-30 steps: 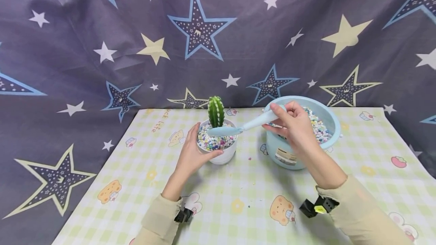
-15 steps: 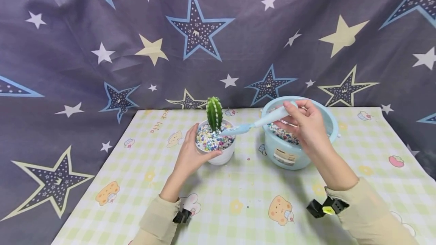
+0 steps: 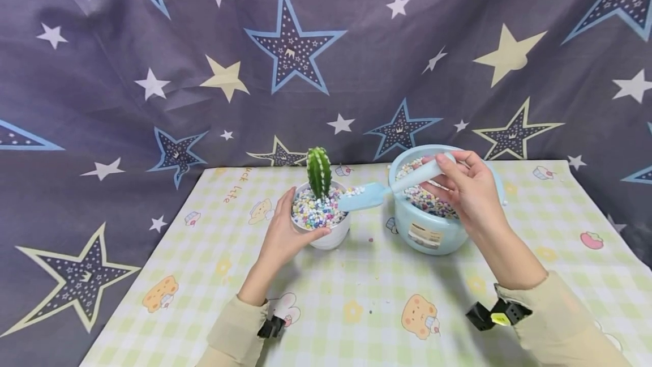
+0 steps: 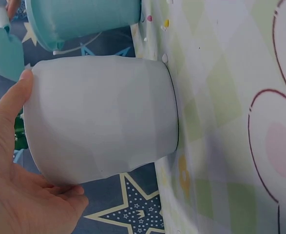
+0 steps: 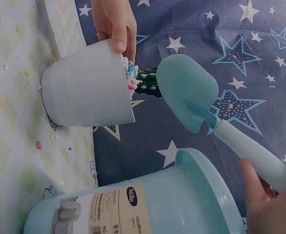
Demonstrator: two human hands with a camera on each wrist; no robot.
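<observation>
A green cactus [image 3: 318,173] stands in a white flowerpot [image 3: 330,239] filled with small multicoloured pebbles [image 3: 314,214]. My left hand [image 3: 288,232] grips this pot from its left side, thumb at the near rim, as the left wrist view also shows. In my right hand [image 3: 471,188] the pale handle of a light blue trowel [image 3: 363,197] is pinched. The trowel's blade is tilted and overlaps the pot's right rim in the head view, with some pebbles at its far edge. Below the trowel's handle stands a light blue bucket [image 3: 427,235] of similar pebbles.
A checked tablecloth [image 3: 356,321] with cartoon prints covers the table, and a few loose pebbles lie on it near the pot. Behind the table hangs a dark curtain [image 3: 204,33] with stars. The bucket sits close to the table's back edge, right of the pot.
The trowel has moved right, from over the middle of the pot to its right rim, and its blade has turned. My left hand stays on the pot.
</observation>
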